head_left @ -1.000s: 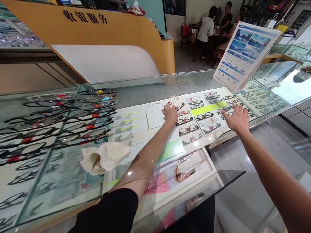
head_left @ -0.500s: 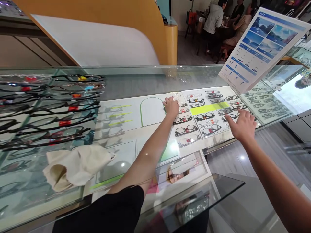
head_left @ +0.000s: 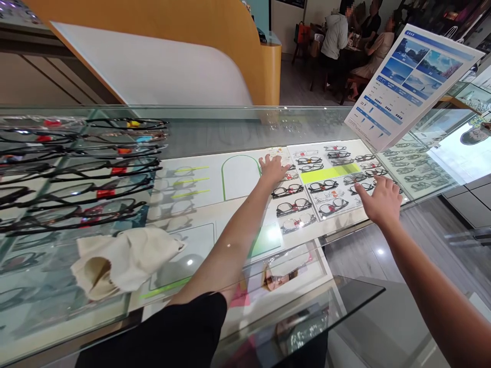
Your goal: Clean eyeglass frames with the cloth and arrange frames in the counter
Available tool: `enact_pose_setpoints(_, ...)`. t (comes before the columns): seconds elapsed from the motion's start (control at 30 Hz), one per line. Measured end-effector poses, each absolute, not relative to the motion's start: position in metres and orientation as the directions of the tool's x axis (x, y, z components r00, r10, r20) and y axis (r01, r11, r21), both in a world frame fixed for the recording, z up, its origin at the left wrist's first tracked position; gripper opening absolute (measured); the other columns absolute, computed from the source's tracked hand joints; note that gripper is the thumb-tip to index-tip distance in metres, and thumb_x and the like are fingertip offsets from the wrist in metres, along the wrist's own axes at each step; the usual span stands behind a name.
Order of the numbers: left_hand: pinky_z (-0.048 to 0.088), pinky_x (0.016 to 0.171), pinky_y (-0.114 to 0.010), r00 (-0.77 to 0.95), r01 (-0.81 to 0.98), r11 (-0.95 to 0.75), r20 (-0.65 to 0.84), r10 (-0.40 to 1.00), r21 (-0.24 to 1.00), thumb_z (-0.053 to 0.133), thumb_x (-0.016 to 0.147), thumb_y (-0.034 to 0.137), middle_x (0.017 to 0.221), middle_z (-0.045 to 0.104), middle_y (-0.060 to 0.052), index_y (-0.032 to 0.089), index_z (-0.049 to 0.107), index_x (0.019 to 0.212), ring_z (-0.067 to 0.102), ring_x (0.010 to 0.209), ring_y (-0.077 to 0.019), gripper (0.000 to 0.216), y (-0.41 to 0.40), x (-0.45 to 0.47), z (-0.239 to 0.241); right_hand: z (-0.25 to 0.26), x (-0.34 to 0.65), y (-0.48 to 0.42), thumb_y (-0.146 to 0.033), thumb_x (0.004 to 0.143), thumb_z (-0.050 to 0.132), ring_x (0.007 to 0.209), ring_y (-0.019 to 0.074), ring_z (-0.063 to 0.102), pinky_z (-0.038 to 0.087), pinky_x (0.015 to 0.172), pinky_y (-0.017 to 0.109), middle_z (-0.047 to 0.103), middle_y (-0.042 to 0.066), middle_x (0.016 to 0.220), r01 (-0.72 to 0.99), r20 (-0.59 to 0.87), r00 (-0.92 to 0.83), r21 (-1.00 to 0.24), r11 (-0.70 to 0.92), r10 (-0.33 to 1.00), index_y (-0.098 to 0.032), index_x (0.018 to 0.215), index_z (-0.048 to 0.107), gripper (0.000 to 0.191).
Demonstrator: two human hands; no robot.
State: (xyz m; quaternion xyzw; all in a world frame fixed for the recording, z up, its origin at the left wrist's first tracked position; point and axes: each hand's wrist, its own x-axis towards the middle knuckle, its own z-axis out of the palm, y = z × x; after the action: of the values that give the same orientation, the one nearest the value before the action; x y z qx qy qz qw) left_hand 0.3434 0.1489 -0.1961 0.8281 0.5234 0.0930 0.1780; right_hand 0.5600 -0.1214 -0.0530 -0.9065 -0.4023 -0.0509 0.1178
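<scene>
My left hand reaches over the left edge of a column of eyeglasses, its fingers apart and holding nothing I can see. Whether its fingertips touch a frame or the panel I cannot tell. My right hand is near the front right edge of the white display panel, thumb spread away from the fingers, nothing in it. Near that hand lie dark-framed glasses. A yellow-green strip crosses the panel between rows of frames. Several frames carry small red tags.
A crumpled cream cloth lies on the glass at left, below rows of black-framed glasses. A printed sign stands at the right rear. A glass pane's corner juts out in front. Seated people are in the background.
The fingers of my left hand have spread a little, one now pointing right. My right hand stays nearly in place. The view has shifted slightly.
</scene>
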Motion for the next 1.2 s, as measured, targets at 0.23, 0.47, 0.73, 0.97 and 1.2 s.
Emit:
enact_pose_setpoints(0.23, 0.006, 0.139, -0.069, 0.445, 0.839, -0.396, -0.053, 0.894, 0.372, 0.031, 0.110, 0.062, 0.186, 0.029, -0.016, 0.016, 0.049, 0.165, 0.006, 0.175, -0.0436, 0.074, 0.150, 0.343, -0.196, -0.055, 0.562, -0.121, -0.077, 0.097, 0.043, 0.151, 0.0487, 0.045, 0.038, 0.122, 0.067, 0.054, 0.026, 0.163, 0.745, 0.208, 0.667, -0.148, -0.651, 0.716, -0.014, 0.154, 0.056, 0.086)
enact_pose_setpoints(0.47, 0.005, 0.139, -0.068, 0.440, 0.847, -0.379, -0.093, 0.893, 0.374, 0.027, 0.110, 0.065, 0.187, 0.028, -0.015, 0.015, 0.043, 0.171, 0.005, 0.175, -0.0439, 0.080, 0.146, 0.342, -0.195, -0.051, 0.558, -0.121, -0.072, 0.096, 0.046, 0.154, 0.0481, 0.043, 0.035, 0.126, 0.067, 0.051, 0.026, 0.167, 0.733, 0.176, 0.681, -0.166, -0.660, 0.711, -0.012, 0.156, 0.055, 0.086)
enact_pose_setpoints(0.73, 0.010, 0.140, -0.066, 0.413, 0.841, -0.348, -0.076, 0.908, 0.415, 0.033, 0.108, 0.064, 0.185, 0.032, -0.016, 0.015, 0.038, 0.173, 0.009, 0.175, -0.0418, 0.081, 0.145, 0.350, -0.205, -0.056, 0.564, -0.122, -0.076, 0.096, 0.045, 0.152, 0.0489, 0.044, 0.038, 0.122, 0.069, 0.053, 0.025, 0.165, 0.750, 0.216, 0.661, -0.172, -0.639, 0.719, -0.016, 0.153, 0.056, 0.083)
enact_pose_setpoints(0.97, 0.015, 0.139, -0.067, 0.415, 0.864, -0.348, -0.124, 0.901, 0.365, 0.026, 0.108, 0.066, 0.188, 0.020, -0.021, 0.007, 0.048, 0.166, 0.009, 0.175, -0.0445, 0.085, 0.147, 0.360, -0.206, -0.050, 0.559, -0.122, -0.072, 0.096, 0.047, 0.155, 0.0484, 0.043, 0.034, 0.126, 0.067, 0.051, 0.026, 0.168, 0.734, 0.178, 0.680, -0.178, -0.656, 0.712, -0.013, 0.155, 0.055, 0.084)
enact_pose_setpoints(1.2, 0.015, 0.138, -0.068, 0.407, 0.866, -0.334, -0.135, 0.903, 0.372, 0.027, 0.107, 0.068, 0.188, 0.019, -0.018, 0.012, 0.041, 0.173, 0.008, 0.175, -0.0451, 0.087, 0.146, 0.362, -0.208, -0.047, 0.555, -0.122, -0.070, 0.097, 0.049, 0.156, 0.0483, 0.042, 0.034, 0.127, 0.068, 0.051, 0.026, 0.169, 0.726, 0.164, 0.688, -0.178, -0.665, 0.707, -0.013, 0.156, 0.054, 0.082)
